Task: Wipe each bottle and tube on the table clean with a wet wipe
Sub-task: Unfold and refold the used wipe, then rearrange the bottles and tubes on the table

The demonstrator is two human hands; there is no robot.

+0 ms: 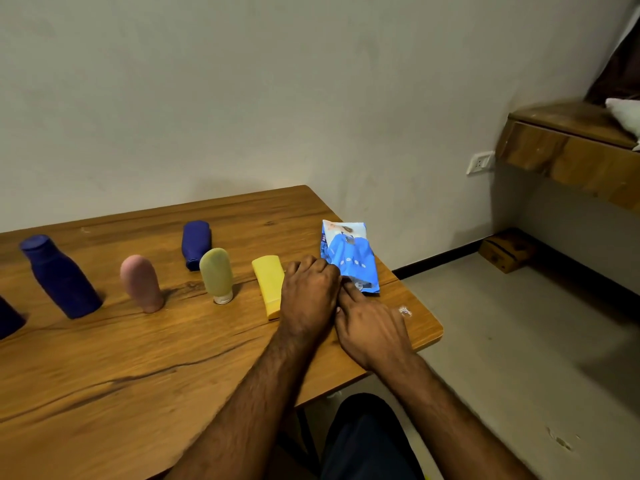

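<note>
A wooden bench (104,358) carries, from left to right, a dark object cut off by the frame edge (8,318), one upright blue bottle (60,277), one pink tube (141,283) and one green tube (217,274) standing cap-down, one blue tube (195,244) lying behind them, and one yellow tube (268,285) lying lengthwise toward the viewer. The left hand (310,294), fingers curled, grips the near end of a blue wet-wipe pack (349,258) near the bench's right edge. The right hand (372,329) presses extended fingers on that end.

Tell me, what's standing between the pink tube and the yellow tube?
The green tube, standing on its white cap, seen in the head view.
</note>
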